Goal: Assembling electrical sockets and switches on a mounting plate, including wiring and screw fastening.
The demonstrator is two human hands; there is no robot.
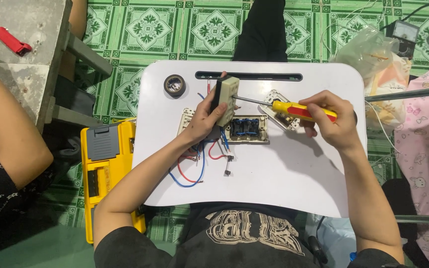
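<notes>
On white lap table, over centre: left hand closed around cream socket block, block held upright and tilted, raised off table surface. Fingers wrapped on block's dark rear side, thumb on near edge. Right hand closed around red-and-yellow handle of screwdriver, shaft held near level, pointing left, tip touching block's right face. Both grips firm, neither hand open.

Directly below block, on table: switch plate with blue inserts, lying flat, just beside left hand. Behind screwdriver shaft: second plate, face down, partly hidden by handle. Under left wrist: third plate, mostly covered. Red and blue wires trailing from under left palm toward near edge, looped, touching table. Small dark part lying loose beside wire ends; kind not discernible.

At far left corner of table: roll of black tape, flat, well apart from both hands. Left of table, on floor: yellow toolbox, lid shut. At upper left: grey bench carrying red cutter. Beside bench: another person's arm, not touching table. At upper right: multimeter beside plastic bag, on green patterned floor tiles.
</notes>
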